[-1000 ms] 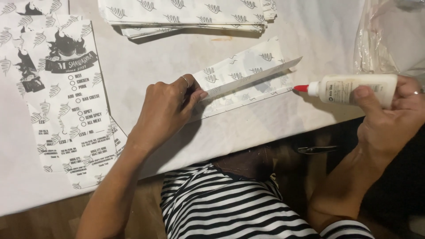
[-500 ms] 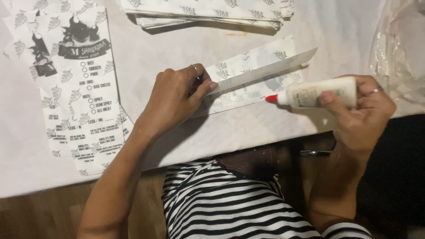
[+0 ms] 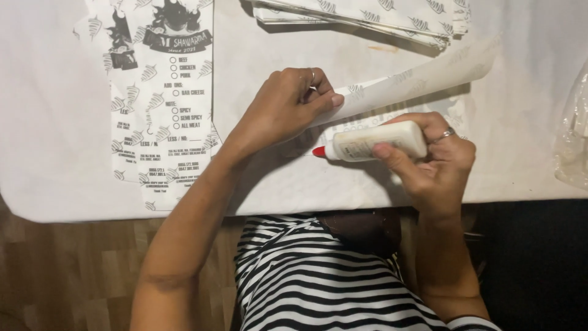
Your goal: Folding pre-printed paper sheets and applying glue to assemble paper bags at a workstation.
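My left hand (image 3: 286,107) pinches the lifted flap of a printed white paper sheet (image 3: 416,79) that lies on the table, holding the flap raised off the sheet beneath. My right hand (image 3: 432,156) grips a white glue bottle (image 3: 373,142) lying sideways, its red tip (image 3: 318,151) pointing left and touching the paper just under the raised flap, below my left thumb. There are rings on both hands.
A flat printed paper sheet with black artwork and check boxes (image 3: 162,92) lies at the left. A stack of similar printed papers (image 3: 367,15) sits at the far edge. A clear plastic bag (image 3: 572,141) is at the right. White covering (image 3: 49,122) spreads over the table.
My right hand has brought the glue bottle leftward, from beside the sheet's right end to under the raised flap near my left hand. The flap has lifted higher.
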